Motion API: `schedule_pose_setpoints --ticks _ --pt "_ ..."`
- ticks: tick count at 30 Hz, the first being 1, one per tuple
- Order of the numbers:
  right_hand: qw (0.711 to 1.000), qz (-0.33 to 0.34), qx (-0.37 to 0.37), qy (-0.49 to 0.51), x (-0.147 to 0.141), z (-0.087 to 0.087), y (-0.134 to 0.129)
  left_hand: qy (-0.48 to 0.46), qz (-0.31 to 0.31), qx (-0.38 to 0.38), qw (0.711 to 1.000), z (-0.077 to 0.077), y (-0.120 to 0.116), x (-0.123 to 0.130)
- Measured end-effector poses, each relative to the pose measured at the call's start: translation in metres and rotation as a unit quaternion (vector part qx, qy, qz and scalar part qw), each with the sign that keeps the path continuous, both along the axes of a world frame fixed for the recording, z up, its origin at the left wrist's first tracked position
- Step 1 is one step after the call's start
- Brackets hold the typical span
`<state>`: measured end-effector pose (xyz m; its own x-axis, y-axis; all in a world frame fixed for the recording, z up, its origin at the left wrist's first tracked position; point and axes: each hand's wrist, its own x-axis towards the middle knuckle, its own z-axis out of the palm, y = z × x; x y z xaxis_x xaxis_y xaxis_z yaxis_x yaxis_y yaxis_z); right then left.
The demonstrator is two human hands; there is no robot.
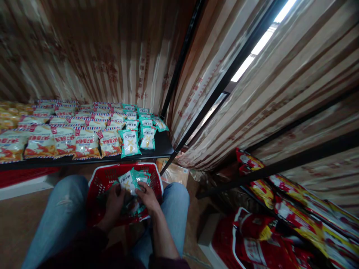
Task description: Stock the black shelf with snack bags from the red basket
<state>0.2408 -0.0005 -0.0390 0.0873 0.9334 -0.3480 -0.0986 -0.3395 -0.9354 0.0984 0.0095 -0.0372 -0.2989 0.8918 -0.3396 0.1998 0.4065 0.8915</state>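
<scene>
A green-and-white snack bag [127,182] is held upright over the red shopping basket [95,175] between my knees. My left hand [114,201] pinches its lower left side, and my right hand [146,195] grips it at the right edge. More green snack bags [144,175] lie in the basket behind and below my hands, partly hidden by them. Straight ahead, similar green bags [130,142] stand in rows at the right end of the black shelf [161,144].
Several red, white and blue striped snack bags [86,142] fill the shelf to the left. A black post [193,129] slants up at the shelf's right end. On the right, red and yellow packages [294,216] line another shelf above a second red basket [224,235].
</scene>
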Motion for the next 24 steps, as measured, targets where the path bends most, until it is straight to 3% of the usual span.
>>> schedule_pose_setpoints --ticks 8,15,19,24 --pt "0.998 0.019 0.046 -0.033 -0.003 0.024 -0.004 -0.074 0.002 -0.013 0.997 0.011 0.0 0.002" --pt "0.988 0.101 0.101 -0.057 -0.005 0.043 -0.009 -0.178 0.023 -0.027 0.983 0.012 -0.006 0.006" --pt "0.99 0.126 0.062 -0.028 -0.005 0.042 -0.008 -0.259 0.021 -0.067 0.963 0.02 -0.008 0.006" --pt "0.994 0.079 0.074 -0.017 -0.004 0.031 -0.003 -0.297 0.016 -0.106 0.949 0.029 -0.011 0.004"
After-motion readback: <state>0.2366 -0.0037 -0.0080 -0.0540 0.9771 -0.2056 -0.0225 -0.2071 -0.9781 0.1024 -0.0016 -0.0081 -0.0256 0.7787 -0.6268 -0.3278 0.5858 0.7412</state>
